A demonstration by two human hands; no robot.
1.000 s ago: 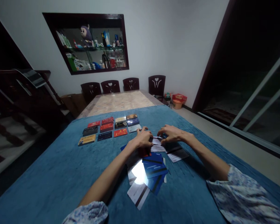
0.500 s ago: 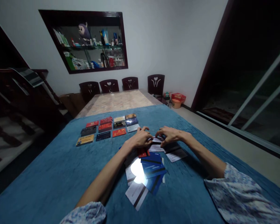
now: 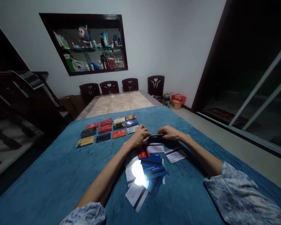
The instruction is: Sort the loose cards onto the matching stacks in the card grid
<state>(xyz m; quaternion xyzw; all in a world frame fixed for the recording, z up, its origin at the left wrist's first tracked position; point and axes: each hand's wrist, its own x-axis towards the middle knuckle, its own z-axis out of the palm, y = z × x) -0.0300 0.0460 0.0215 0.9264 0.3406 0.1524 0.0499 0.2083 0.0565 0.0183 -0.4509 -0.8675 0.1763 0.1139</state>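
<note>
Between both hands is a dark card [image 3: 156, 137], seen nearly edge-on. My left hand [image 3: 141, 136] grips its left end and my right hand [image 3: 169, 133] pinches its right end. Just below lie a white card [image 3: 155, 147] and a red card [image 3: 143, 152]. Another white card [image 3: 175, 155] rests under my right forearm. Nearer to me, blue cards [image 3: 154, 171] and white cards [image 3: 137, 196] overlap in a loose pile, partly washed out by a bright light spot. Beyond my left hand are rows of stacked cards, among them a yellow one [image 3: 85, 142] and an orange-red one [image 3: 119, 134].
A blue cloth [image 3: 49, 168] covers the near part of the table, with the bare marbled tabletop [image 3: 121, 100] beyond. Dark chairs [image 3: 156, 85] stand at the far end. An orange basin [image 3: 176, 104] is on the floor to the right.
The dark card has come up into view between my hands, which are now a little farther apart. My right hand has shifted slightly right and away from the white cards.
</note>
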